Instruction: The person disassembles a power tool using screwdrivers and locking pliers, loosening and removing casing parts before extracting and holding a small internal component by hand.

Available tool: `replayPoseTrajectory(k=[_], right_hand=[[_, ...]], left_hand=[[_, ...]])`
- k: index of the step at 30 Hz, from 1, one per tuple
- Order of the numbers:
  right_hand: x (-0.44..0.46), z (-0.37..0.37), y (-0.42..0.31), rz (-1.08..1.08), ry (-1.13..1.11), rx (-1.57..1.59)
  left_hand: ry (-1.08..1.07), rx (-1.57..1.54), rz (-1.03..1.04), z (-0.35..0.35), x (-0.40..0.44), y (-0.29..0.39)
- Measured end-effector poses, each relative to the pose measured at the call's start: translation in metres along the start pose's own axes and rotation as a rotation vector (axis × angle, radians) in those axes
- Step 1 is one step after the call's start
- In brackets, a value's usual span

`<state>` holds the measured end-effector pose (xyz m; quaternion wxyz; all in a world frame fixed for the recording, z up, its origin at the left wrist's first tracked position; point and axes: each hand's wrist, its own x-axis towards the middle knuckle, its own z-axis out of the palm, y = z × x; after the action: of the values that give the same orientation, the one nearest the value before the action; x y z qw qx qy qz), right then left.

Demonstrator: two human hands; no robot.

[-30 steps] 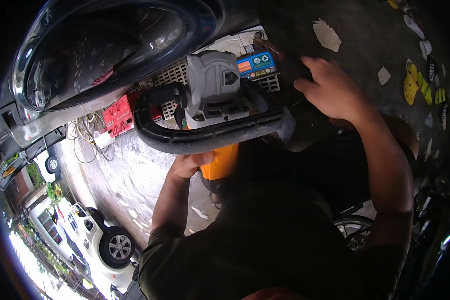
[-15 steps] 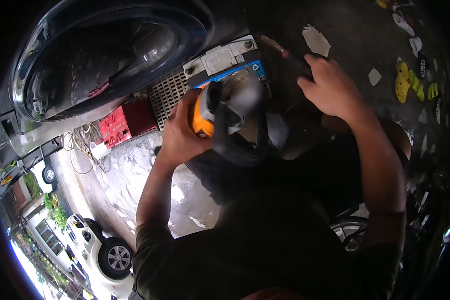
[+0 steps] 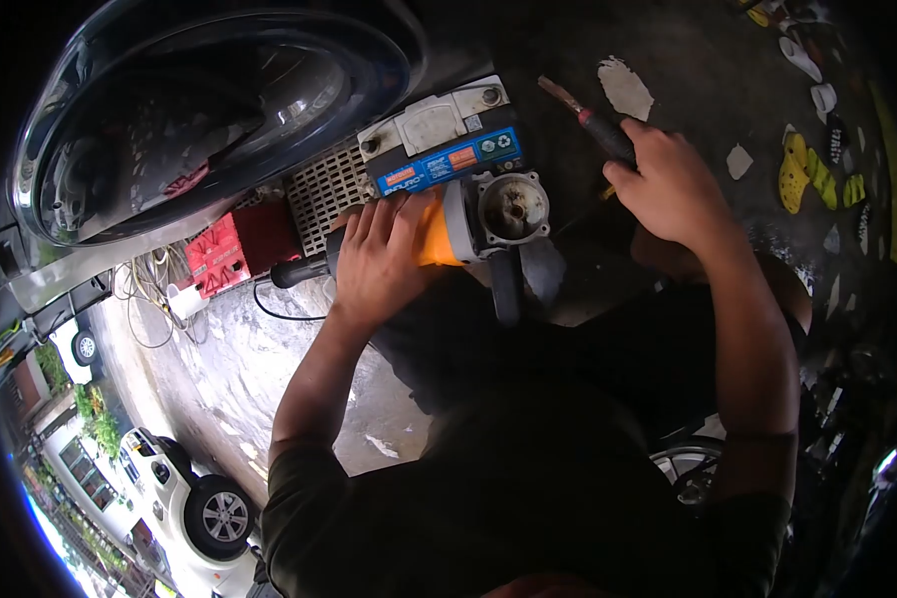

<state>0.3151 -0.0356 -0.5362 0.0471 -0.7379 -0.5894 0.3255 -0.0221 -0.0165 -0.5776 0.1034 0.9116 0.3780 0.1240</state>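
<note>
My left hand (image 3: 381,249) is wrapped around the orange body of the power tool (image 3: 436,237), which lies sideways above my lap, just my side of the battery (image 3: 431,125) and by the near edge of the perforated grate (image 3: 324,194). Its round metal housing (image 3: 514,209) is open and faces up, with a black side handle (image 3: 506,289) pointing towards me. My right hand (image 3: 673,189) is closed on the dark grip of a slim hand tool (image 3: 608,135), perhaps a screwdriver, held clear of the housing, its tip pointing away from me
</note>
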Motion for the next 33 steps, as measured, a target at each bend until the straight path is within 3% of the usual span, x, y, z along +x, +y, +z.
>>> replayPoseTrajectory(k=[2,5,8,11,14,16,18,22,24,26,29,31,33], right_hand=[[-0.002,0.002,0.0,0.023,0.002,0.058],[-0.003,0.024,0.01,0.054,0.111,0.178],[-0.009,0.028,0.009,0.165,0.095,0.495],[-0.017,0.028,0.004,0.304,-0.024,0.722],[-0.025,0.049,0.013,0.108,0.068,1.044],[-0.03,0.049,0.009,0.14,0.027,1.107],[-0.032,0.057,0.004,0.088,0.088,1.168],[-0.018,0.07,0.013,-0.037,-0.014,1.196],[-0.013,0.079,0.013,0.009,-0.008,1.247],[0.0,0.092,0.014,-0.063,0.087,1.153],[0.01,0.084,0.008,-0.034,0.139,1.101],[0.024,0.084,0.006,-0.097,0.181,1.065],[0.027,0.069,0.002,-0.049,0.069,1.16]], left_hand=[[-0.056,-0.069,-0.017,-0.001,0.006,-0.006],[-0.318,-0.33,-0.205,-0.005,0.026,-0.015],[-0.594,-0.463,-0.203,-0.004,0.062,-0.03],[-0.655,-0.541,-0.078,0.014,0.093,-0.047],[-0.803,-0.749,-0.1,0.027,0.125,-0.053],[-0.928,-0.848,-0.181,0.039,0.147,-0.064],[-0.899,-0.903,-0.109,0.057,0.161,-0.071],[-0.915,-0.847,-0.124,0.072,0.179,-0.073],[-0.895,-0.834,-0.139,0.085,0.177,-0.078],[-0.848,-0.826,-0.167,0.093,0.171,-0.082],[-0.759,-0.593,-0.126,0.088,0.162,-0.07],[-0.569,-0.512,-0.046,0.09,0.152,-0.069],[-0.329,-0.407,0.064,0.094,0.141,-0.07]])
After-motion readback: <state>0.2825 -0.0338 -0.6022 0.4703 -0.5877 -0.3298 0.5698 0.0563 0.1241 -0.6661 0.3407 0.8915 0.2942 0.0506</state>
